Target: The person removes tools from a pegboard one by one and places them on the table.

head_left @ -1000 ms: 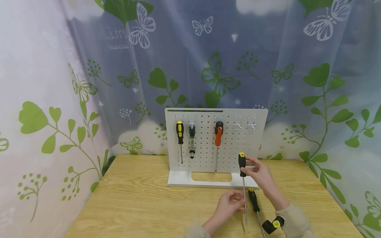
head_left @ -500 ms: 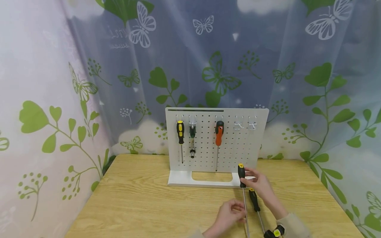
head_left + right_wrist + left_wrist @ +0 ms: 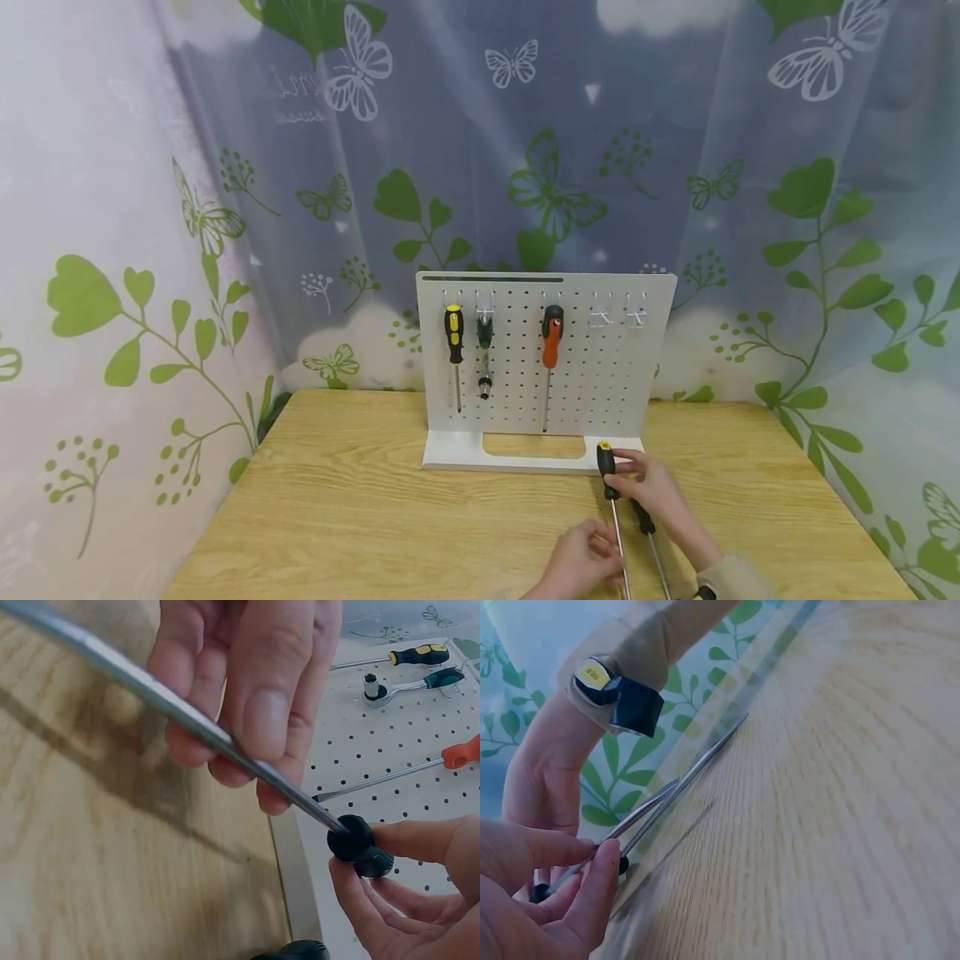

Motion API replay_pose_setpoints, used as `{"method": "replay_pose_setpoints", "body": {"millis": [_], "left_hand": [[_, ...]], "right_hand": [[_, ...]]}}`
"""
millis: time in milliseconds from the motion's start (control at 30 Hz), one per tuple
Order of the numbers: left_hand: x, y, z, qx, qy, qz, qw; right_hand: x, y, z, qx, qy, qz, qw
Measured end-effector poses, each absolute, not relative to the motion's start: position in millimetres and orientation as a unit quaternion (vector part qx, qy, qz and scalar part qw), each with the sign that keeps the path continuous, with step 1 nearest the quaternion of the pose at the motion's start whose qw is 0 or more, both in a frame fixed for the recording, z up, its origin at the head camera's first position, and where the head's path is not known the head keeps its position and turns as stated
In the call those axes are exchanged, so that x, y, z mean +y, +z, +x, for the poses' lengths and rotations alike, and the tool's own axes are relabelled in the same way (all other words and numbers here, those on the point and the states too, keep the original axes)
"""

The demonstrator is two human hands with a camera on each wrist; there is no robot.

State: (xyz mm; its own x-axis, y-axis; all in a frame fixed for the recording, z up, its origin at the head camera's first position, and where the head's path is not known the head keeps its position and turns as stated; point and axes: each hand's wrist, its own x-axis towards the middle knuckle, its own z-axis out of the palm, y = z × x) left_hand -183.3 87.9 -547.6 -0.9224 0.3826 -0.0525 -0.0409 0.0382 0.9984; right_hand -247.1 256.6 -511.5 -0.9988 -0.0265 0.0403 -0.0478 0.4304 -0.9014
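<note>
My right hand point(image 3: 654, 490) pinches the black handle of a yellow-capped screwdriver point(image 3: 607, 475) in front of the pegboard's base. Lower down, my left hand point(image 3: 581, 562) pinches its metal shaft between thumb and fingers, as the left wrist view shows on the shaft point(image 3: 649, 806). The screwdriver is tilted, its handle towards the board and its tip towards me. In the head view a second black screwdriver point(image 3: 643, 517) lies on the table under my right hand, which hides part of its handle. Its shaft point(image 3: 705, 760) runs close by in the left wrist view.
A white pegboard point(image 3: 510, 408) stands at the back of the wooden table point(image 3: 360, 517). On it hang a black-and-yellow screwdriver point(image 3: 454, 335), a green-handled ratchet wrench point(image 3: 484, 333) and an orange screwdriver point(image 3: 552, 343). Two bare hooks point(image 3: 601, 318) are at its right. A patterned curtain point(image 3: 450, 125) hangs behind.
Both hands have moved down and towards me with the screwdriver. It now sits lower, in front of the board's base, and its handle has come nearer the one on the table.
</note>
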Motion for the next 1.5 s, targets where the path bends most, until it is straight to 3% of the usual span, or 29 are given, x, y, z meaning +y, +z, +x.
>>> {"method": "replay_pose_setpoints", "body": {"millis": [333, 1033, 1500], "left_hand": [[83.1, -550.1, -179.5, 0.735, 0.64, 0.111, 0.191], [71.9, -545.1, -176.0, 0.76, 0.603, 0.099, 0.221], [68.3, -543.5, -177.1, 0.785, 0.574, 0.097, 0.212]], "right_hand": [[253.9, -523.7, -240.6, -0.849, 0.528, 0.015, -0.018], [241.4, -531.9, -235.5, -0.896, 0.444, 0.007, 0.012], [233.6, -533.0, -237.5, -0.915, 0.403, -0.001, 0.023]]}}
